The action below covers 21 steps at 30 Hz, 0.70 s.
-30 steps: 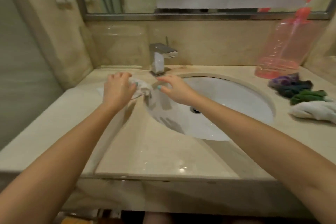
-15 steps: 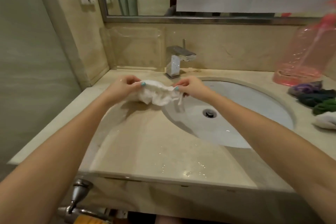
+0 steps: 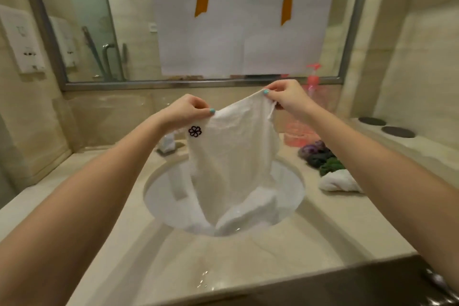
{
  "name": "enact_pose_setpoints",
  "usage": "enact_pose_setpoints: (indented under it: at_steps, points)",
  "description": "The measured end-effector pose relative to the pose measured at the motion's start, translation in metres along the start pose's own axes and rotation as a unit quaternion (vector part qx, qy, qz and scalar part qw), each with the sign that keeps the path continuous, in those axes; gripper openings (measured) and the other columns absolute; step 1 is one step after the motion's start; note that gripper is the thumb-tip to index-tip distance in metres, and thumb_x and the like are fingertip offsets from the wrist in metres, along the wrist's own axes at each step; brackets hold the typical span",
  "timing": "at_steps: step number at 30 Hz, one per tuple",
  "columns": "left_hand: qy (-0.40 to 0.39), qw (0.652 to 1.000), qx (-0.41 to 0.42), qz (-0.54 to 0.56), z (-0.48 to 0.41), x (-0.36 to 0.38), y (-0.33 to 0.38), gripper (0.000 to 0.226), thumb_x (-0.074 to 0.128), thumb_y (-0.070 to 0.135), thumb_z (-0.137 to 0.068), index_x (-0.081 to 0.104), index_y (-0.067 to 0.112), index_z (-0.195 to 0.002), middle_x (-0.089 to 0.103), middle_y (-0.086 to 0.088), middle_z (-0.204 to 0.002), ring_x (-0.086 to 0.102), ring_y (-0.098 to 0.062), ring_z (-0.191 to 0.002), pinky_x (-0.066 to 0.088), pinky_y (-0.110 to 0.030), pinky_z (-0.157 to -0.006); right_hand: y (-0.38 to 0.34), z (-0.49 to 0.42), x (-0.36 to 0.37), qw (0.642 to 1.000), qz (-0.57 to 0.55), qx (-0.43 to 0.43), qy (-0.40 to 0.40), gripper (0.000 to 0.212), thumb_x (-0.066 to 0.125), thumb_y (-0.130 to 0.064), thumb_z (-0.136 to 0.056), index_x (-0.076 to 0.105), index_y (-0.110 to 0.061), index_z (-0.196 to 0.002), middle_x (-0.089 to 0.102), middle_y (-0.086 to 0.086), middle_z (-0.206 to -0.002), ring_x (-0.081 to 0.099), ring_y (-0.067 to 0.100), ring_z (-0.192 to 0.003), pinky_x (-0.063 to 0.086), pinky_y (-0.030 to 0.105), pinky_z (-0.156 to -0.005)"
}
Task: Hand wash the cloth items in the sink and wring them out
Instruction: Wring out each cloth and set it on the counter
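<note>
A white cloth [image 3: 233, 156] with a small black flower mark hangs spread out above the white oval sink [image 3: 164, 196]. My left hand [image 3: 185, 110] pinches its upper left corner. My right hand [image 3: 285, 98] pinches the upper right corner, a little higher. The cloth's lower end droops into the basin and lies bunched there. The cloth hides most of the faucet [image 3: 169, 143] and the drain.
On the counter to the right lie a purple cloth [image 3: 311, 150], dark and green cloths [image 3: 330, 164] and a wrung white cloth [image 3: 339, 182]. A pink pump bottle [image 3: 313, 82] stands behind my right hand. Water spots wet the beige counter [image 3: 203, 278] in front.
Both hands have risen from the counter's left side and moved apart, lifting the bunched white cloth and spreading it open above the sink. The view has tilted up.
</note>
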<state>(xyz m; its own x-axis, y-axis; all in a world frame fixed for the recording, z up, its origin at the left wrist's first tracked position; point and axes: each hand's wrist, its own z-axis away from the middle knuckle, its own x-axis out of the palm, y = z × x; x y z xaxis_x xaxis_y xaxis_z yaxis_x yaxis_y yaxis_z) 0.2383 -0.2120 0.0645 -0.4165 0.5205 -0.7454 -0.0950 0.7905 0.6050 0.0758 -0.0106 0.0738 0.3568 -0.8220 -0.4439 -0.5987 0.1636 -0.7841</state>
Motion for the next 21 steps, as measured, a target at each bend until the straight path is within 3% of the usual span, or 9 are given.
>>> enact_pose_setpoints:
  at_steps: [3, 7, 10, 12, 14, 17, 19, 21]
  points:
    - [0.027, 0.999, 0.019, -0.006, -0.012, -0.007, 0.012, 0.021, 0.059, 0.028, -0.097, 0.065, 0.012, -0.084, 0.058, 0.001, -0.074, 0.052, -0.013, -0.07, 0.042, -0.021, -0.058, -0.003, -0.004, -0.041, 0.99, 0.121, 0.016, -0.072, 0.013, 0.063, -0.019, -0.093, 0.07, -0.01, -0.098, 0.068, 0.008, -0.089, 0.06, 0.015, -0.078, 0.051, 0.026, -0.072]
    - [0.076, 0.997, 0.028, 0.006, -0.02, 0.0, 0.015, 0.021, 0.06, 0.028, -0.096, 0.067, 0.01, -0.089, 0.057, -0.002, -0.078, 0.05, -0.017, -0.076, 0.04, -0.026, -0.062, -0.004, 0.004, -0.057, 0.955, 0.275, 0.006, -0.109, 0.012, 0.057, -0.03, -0.096, 0.064, -0.021, -0.093, 0.067, 0.0, -0.088, 0.063, 0.014, -0.073, 0.048, 0.021, -0.061]
    - [0.108, 0.994, -0.014, 0.011, -0.025, 0.013, 0.014, 0.017, 0.061, 0.03, -0.095, 0.068, 0.016, -0.089, 0.061, -0.001, -0.082, 0.053, -0.017, -0.079, 0.041, -0.025, -0.062, 0.008, 0.011, -0.043, 0.935, 0.341, -0.006, -0.096, 0.017, 0.052, -0.033, -0.099, 0.061, -0.019, -0.096, 0.065, 0.001, -0.089, 0.062, 0.019, -0.071, 0.047, 0.024, -0.057]
    - [0.139, 0.988, -0.046, 0.046, -0.027, 0.02, 0.011, 0.018, 0.062, 0.028, -0.094, 0.07, 0.013, -0.087, 0.063, -0.003, -0.078, 0.055, -0.019, -0.076, 0.043, -0.026, -0.066, 0.014, 0.015, -0.031, 0.959, 0.27, 0.015, -0.079, 0.02, 0.053, -0.028, -0.099, 0.064, -0.012, -0.1, 0.065, 0.006, -0.092, 0.065, 0.021, -0.077, 0.055, 0.028, -0.065]
    - [0.147, 0.983, -0.061, 0.09, -0.024, 0.023, 0.016, 0.019, 0.063, 0.025, -0.094, 0.069, 0.01, -0.083, 0.057, -0.001, -0.067, 0.051, -0.016, -0.063, 0.041, -0.024, -0.057, 0.009, 0.017, -0.018, 0.99, 0.102, 0.055, -0.084, 0.016, 0.056, -0.016, -0.097, 0.065, -0.004, -0.102, 0.067, 0.011, -0.092, 0.068, 0.024, -0.081, 0.06, 0.031, -0.071]
    - [0.128, 0.967, -0.064, 0.21, -0.02, 0.027, 0.029, 0.017, 0.064, 0.015, -0.094, 0.064, 0.005, -0.08, 0.049, -0.003, -0.059, 0.046, -0.01, -0.047, 0.042, -0.019, -0.044, -0.016, 0.019, 0.003, 0.984, -0.089, 0.053, -0.145, 0.017, 0.062, -0.002, -0.091, 0.064, -0.003, -0.108, 0.067, 0.014, -0.101, 0.068, 0.022, -0.089, 0.059, 0.03, -0.079]
    - [0.117, 0.955, -0.054, 0.268, -0.018, 0.029, 0.039, 0.015, 0.063, 0.01, -0.094, 0.062, 0.003, -0.081, 0.052, -0.002, -0.061, 0.052, -0.003, -0.041, 0.046, -0.016, -0.043, -0.033, 0.018, 0.02, 0.982, -0.072, 0.022, -0.17, 0.028, 0.07, -0.008, -0.087, 0.063, -0.003, -0.113, 0.065, 0.009, -0.102, 0.067, 0.019, -0.089, 0.059, 0.028, -0.079]
    - [0.12, 0.953, -0.046, 0.273, -0.016, 0.029, 0.045, 0.015, 0.064, 0.009, -0.093, 0.062, 0.004, -0.079, 0.057, -0.003, -0.066, 0.058, -0.005, -0.051, 0.049, -0.016, -0.046, -0.046, 0.018, 0.035, 0.986, 0.043, -0.01, -0.161, 0.038, 0.075, -0.02, -0.084, 0.059, -0.006, -0.115, 0.061, 0.001, -0.097, 0.065, 0.013, -0.084, 0.058, 0.021, -0.071]
